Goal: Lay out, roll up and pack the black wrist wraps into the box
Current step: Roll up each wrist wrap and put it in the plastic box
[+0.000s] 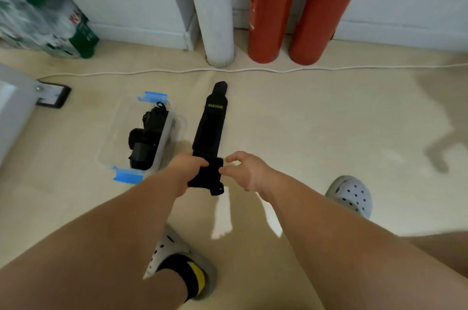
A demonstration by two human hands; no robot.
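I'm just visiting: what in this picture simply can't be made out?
Head view only.
Near end of the black fabric wrist wrap: covered by the left hand, so the roll's progress is hidden.
Right hand: pinching or merely touching the wrap, unclear.
Black bundle in the clear plastic box with blue clips: count unreadable, one dark mass.
Two red cylinders: tops cut by upper edge.
Green printed carton: blurred.
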